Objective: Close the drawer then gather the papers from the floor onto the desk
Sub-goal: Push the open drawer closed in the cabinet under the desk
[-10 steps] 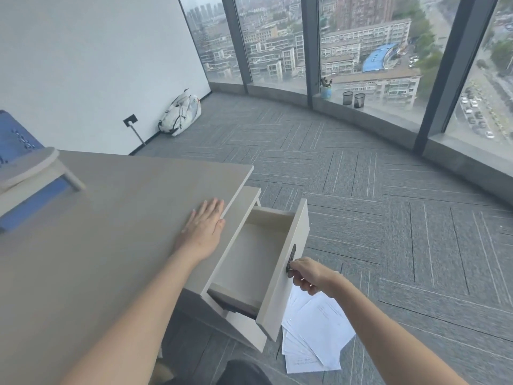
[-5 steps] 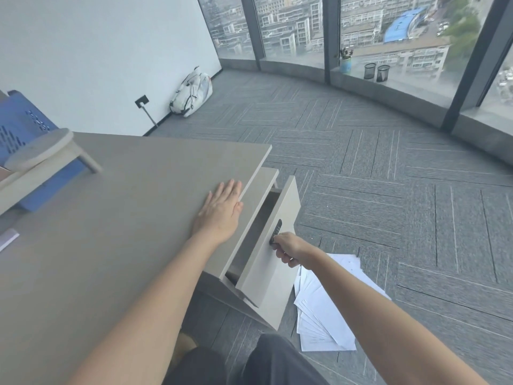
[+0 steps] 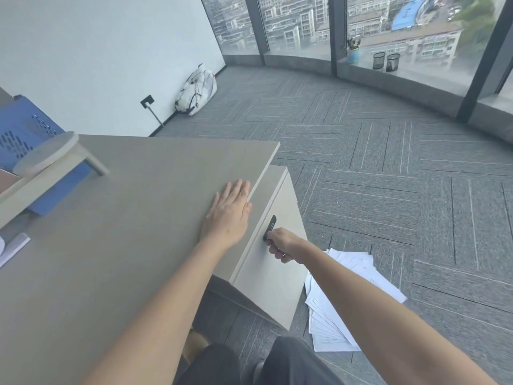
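The pale drawer (image 3: pixel 273 276) under the desk's right end sits flush in its cabinet, no gap showing. My right hand (image 3: pixel 281 243) is curled around the black drawer handle (image 3: pixel 270 225). My left hand (image 3: pixel 228 214) lies flat, fingers together, on the grey-beige desk (image 3: pixel 111 245) near its right edge. A fanned stack of white papers (image 3: pixel 337 309) lies on the carpet just right of the cabinet, partly hidden by my right forearm.
A blue perforated organiser (image 3: pixel 25 134) and a small raised wooden stand (image 3: pixel 47 157) occupy the desk's far left. A white backpack (image 3: pixel 197 91) leans on the wall. Two black mesh cups (image 3: pixel 385 61) and a blue pot stand on the window ledge. My dark-trousered legs (image 3: pixel 277 362) are below.
The drawer went from wide open to pushed fully in, my right hand riding the handle toward the desk. My left hand stayed flat on the desktop.
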